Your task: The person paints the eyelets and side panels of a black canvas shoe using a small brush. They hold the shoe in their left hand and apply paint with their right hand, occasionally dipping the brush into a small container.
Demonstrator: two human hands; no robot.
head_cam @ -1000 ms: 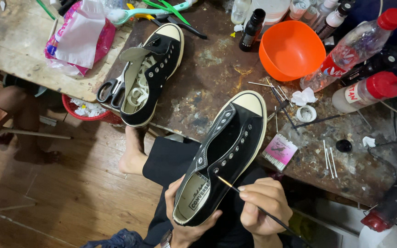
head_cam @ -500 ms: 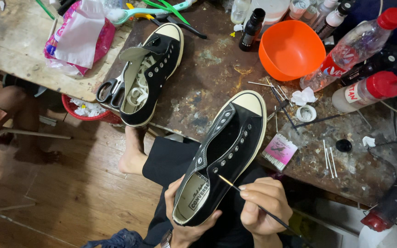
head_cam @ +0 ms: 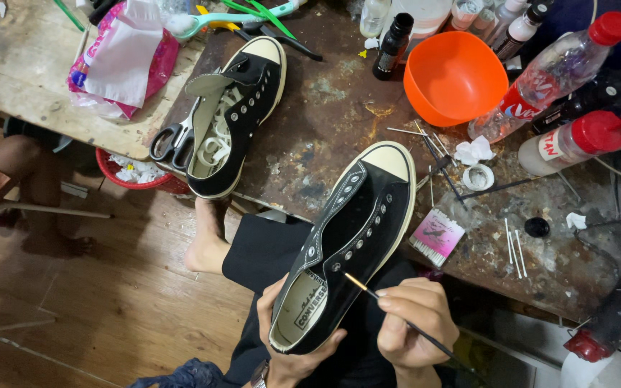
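Left hand [head_cam: 289, 352] mostly behind sneaker [head_cam: 346, 251]; brush [head_cam: 404, 322] end offscreen.

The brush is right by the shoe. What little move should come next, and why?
Probably a small nudge of the brush down and left, so its tip meets the shoe beside the eyelets. The right hand pinches the brush with its pale tip at the shoe's side near the opening, while the left hand cups the heel steady.

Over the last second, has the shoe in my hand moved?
No. The black shoe keeps its toe just below the orange bowl, same as before.
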